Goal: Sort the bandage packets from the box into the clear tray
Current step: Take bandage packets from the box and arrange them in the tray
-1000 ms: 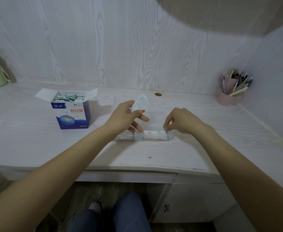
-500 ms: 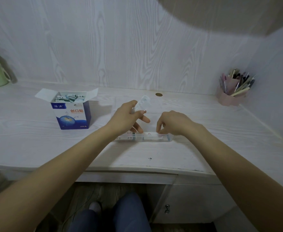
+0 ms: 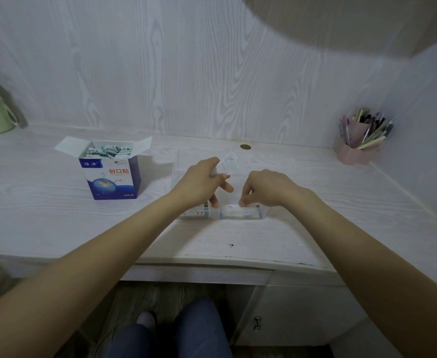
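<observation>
Bandage packets (image 3: pixel 109 151), light, thin and floppy, suit an edge pinch. Left hand (image 3: pixel 201 180) holds several; right hand (image 3: pixel 263 187) fingers pinch one into the clear tray (image 3: pixel 261 215), mid-frame.

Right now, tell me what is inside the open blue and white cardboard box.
The blue and white cardboard box holds a heap of white packets with green print, showing between its raised flaps. Only the top layer shows; the walls cover everything lower, so how deep the heap goes cannot be seen.
</observation>
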Motion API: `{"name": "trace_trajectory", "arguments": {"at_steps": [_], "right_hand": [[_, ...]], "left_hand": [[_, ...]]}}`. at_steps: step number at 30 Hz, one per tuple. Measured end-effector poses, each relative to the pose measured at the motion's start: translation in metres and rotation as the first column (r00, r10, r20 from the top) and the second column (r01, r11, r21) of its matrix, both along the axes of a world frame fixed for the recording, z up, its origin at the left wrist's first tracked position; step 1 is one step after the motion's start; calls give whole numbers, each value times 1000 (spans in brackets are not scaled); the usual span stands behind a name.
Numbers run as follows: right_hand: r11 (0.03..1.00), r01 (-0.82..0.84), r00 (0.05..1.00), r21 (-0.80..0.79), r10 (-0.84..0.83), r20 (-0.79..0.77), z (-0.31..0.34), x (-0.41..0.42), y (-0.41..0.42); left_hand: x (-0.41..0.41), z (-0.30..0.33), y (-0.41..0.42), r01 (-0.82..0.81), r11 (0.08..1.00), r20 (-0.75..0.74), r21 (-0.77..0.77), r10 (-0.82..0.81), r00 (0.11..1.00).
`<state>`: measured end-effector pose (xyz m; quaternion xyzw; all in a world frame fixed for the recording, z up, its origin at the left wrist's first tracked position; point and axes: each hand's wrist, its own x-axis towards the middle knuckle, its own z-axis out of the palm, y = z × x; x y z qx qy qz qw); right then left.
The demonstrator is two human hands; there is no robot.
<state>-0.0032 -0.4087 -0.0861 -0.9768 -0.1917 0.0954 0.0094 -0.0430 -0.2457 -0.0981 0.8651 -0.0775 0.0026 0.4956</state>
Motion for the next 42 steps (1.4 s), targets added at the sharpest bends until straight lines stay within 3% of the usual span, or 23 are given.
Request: {"name": "trace_trajectory", "arguments": {"at_steps": [4, 10, 27, 31, 36, 39, 42], "right_hand": [[999, 45, 999, 15, -45, 7, 8, 0, -11], [992, 66, 998, -104, -66, -1, 5, -3, -12], [983, 184, 979, -22, -185, -86, 1, -2, -1], [975, 211, 973, 69, -203, -110, 7, -4, -7], [925, 178, 984, 335, -166, -65, 24, -14, -14], [706, 138, 989, 695, -60, -136, 32, -26, -4], [553, 69, 990, 830, 64, -125, 30, -30, 14]], "left_hand": [[5, -2, -4, 23, 988, -1, 153, -23, 1000], [15, -5, -10, 45, 935, 1, 351, -48, 999], [17, -4, -13, 29, 875, 17, 483, -42, 999], [13, -2, -7, 36, 924, 36, 381, -54, 998], [-2, 7, 12, 33, 999, 0, 14, -33, 999], [-10, 12, 25, 89, 985, -81, -145, -102, 992], [-17, 16, 34, 149, 973, -148, -174, -175, 973]]}}
